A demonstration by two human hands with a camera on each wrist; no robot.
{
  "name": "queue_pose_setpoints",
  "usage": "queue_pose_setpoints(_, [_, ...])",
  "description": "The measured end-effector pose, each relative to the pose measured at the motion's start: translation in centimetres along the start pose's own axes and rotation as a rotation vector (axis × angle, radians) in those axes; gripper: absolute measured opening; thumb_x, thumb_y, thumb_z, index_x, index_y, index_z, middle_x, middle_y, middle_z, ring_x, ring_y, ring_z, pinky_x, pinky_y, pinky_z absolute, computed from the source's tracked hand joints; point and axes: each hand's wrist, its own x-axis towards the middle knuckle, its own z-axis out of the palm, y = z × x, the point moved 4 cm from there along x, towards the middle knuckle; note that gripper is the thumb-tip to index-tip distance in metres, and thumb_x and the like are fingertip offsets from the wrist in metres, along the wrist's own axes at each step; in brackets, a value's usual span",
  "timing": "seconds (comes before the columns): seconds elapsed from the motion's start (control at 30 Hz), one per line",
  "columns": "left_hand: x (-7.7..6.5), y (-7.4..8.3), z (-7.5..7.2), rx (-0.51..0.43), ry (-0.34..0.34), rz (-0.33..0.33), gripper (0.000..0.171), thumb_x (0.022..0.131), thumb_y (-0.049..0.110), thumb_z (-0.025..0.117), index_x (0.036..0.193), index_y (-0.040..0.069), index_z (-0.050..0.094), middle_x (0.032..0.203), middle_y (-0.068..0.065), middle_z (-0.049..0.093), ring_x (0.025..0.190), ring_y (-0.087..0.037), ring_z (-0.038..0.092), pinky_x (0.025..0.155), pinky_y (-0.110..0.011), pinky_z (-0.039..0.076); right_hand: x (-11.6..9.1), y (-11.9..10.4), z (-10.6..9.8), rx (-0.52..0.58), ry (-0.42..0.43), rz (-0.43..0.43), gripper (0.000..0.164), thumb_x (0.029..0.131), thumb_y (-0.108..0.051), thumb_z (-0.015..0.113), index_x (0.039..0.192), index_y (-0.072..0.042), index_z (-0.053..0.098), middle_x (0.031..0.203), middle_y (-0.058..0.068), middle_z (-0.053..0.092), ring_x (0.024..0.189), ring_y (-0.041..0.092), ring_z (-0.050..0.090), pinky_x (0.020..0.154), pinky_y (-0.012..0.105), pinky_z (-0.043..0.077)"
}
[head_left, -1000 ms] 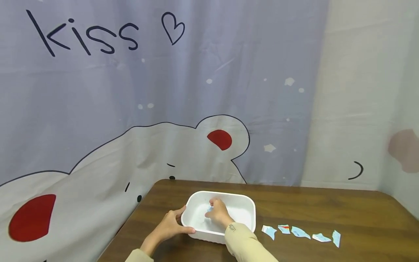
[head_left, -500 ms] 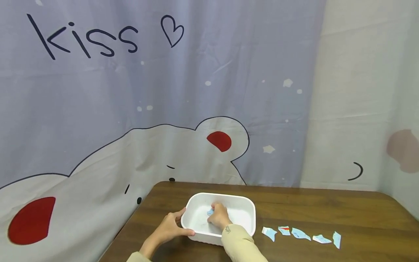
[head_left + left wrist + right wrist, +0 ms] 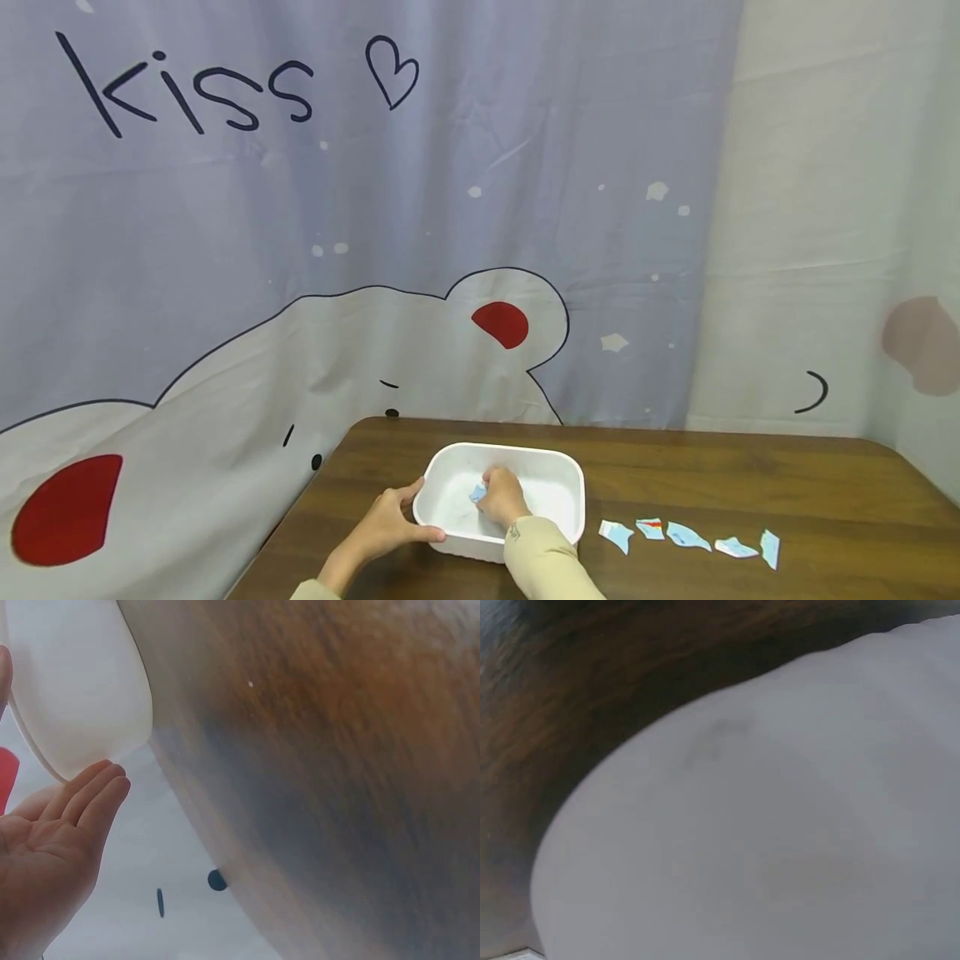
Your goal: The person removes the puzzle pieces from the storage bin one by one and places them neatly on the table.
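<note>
A white plastic tub stands on the wooden table. My left hand holds its near-left corner, thumb on the front wall and fingers on the left end. In the left wrist view, that hand's fingertips touch the outside of the tub. Inside the tub, my right hand has curled fingers that pinch a small light-blue paper piece near the floor; part of the piece is hidden under the hand. The right wrist view shows mostly a blurred pale surface, with the hand out of sight.
Several torn blue-and-white paper pieces lie in a row right of the tub, from a notched one to a narrow upright one. A printed curtain hangs behind the table.
My right hand's thumb and fingers have drawn together at the blue paper piece, which has shifted slightly toward me. My left hand keeps its place on the tub.
</note>
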Motion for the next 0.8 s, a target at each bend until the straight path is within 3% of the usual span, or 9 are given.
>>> queue_pose_setpoints(0.2, [0.3,0.0,0.1,0.009,0.007,-0.002,0.100,0.068,0.030,0.089,0.136,-0.022,0.038,0.133,-0.038,0.050,0.120,-0.040,0.060,0.095,-0.045,0.051,0.0,0.0,-0.4,-0.047,-0.004,-0.012,0.022,0.066,0.003,0.080,0.074,0.005,0.060,0.070,0.010,0.058,0.067,0.019,0.051,0.068,0.035,0.050])
queue_pose_setpoints(0.43, [0.3,-0.1,0.2,0.035,0.001,-0.006,0.101,0.067,0.033,0.089,0.136,-0.022,0.039,0.134,-0.037,0.050,0.120,-0.039,0.060,0.095,-0.043,0.052,-0.1,0.4,-0.3,-0.083,-0.021,0.003,0.022,0.069,0.000,0.080,0.081,0.007,0.064,0.077,0.013,0.063,0.073,0.024,0.058,0.075,0.039,0.053])
queue_pose_setpoints(0.63, [0.1,-0.2,0.1,0.019,0.003,-0.005,0.101,0.068,0.031,0.089,0.136,-0.023,0.037,0.134,-0.038,0.048,0.121,-0.041,0.059,0.095,-0.045,0.052,-0.3,-0.1,-1.3,-0.008,-0.059,0.008,0.028,0.069,-0.003,0.080,0.092,0.007,0.066,0.078,0.007,0.061,0.075,0.018,0.056,0.076,0.037,0.052])
queue_pose_setpoints(0.8, [0.1,-0.4,-0.1,0.047,0.006,-0.011,0.100,0.068,0.033,0.088,0.136,-0.022,0.039,0.134,-0.037,0.050,0.119,-0.038,0.061,0.093,-0.040,0.053,-0.4,-0.2,-2.6,0.042,-0.113,-0.054,0.033,0.070,-0.006,0.080,0.097,0.008,0.068,0.082,0.007,0.066,0.075,0.015,0.057,0.072,0.031,0.050])
